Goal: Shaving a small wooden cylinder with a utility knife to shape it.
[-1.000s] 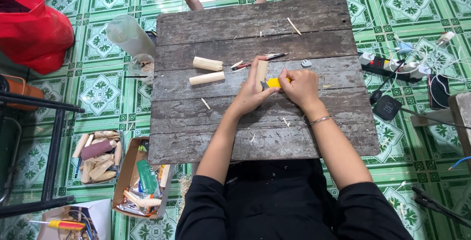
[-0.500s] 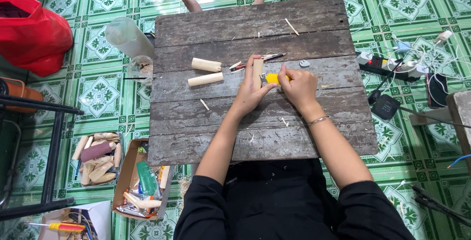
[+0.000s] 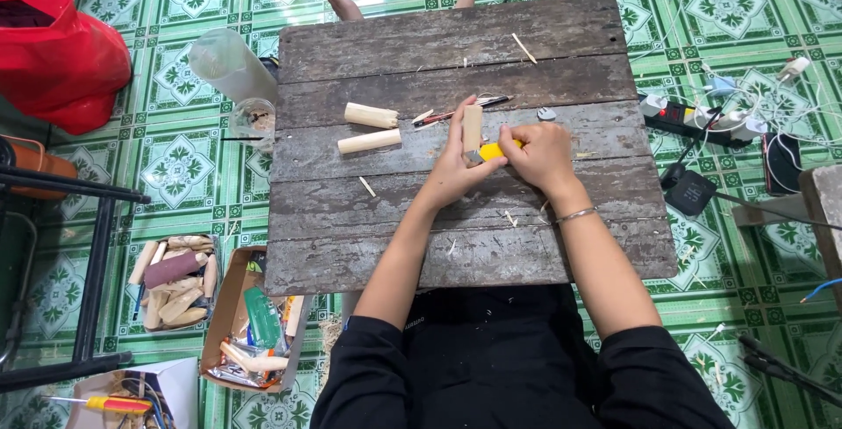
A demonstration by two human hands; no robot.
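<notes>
We look down on a floor (image 3: pixel 193 161) of green patterned tiles, and on it stands our worktop (image 3: pixel 456 218) of dark, worn wooden planks. Far to the left of our fingers lies a red bag (image 3: pixel 61 52), and at the lower left a cardboard box (image 3: pixel 250 328) full of small tools and wood pieces. To the right of the fingers, on the floor, a power strip (image 3: pixel 680 117) lies among tangled cables.

Our left hand (image 3: pixel 460 166) is closed around a short wooden peg (image 3: pixel 472 126), which stands with its long axis running away from us, toward the far edge of the worktop. Our right hand (image 3: pixel 539 153) is clamped on a yellow tool (image 3: pixel 493 151); only a small part of it shows between the hands, so we cannot tell its kind. Its visible part points left, at the lower end of the peg.

Just left of the fingers lie two more wooden pegs (image 3: pixel 370 128), both lengthwise left to right.
</notes>
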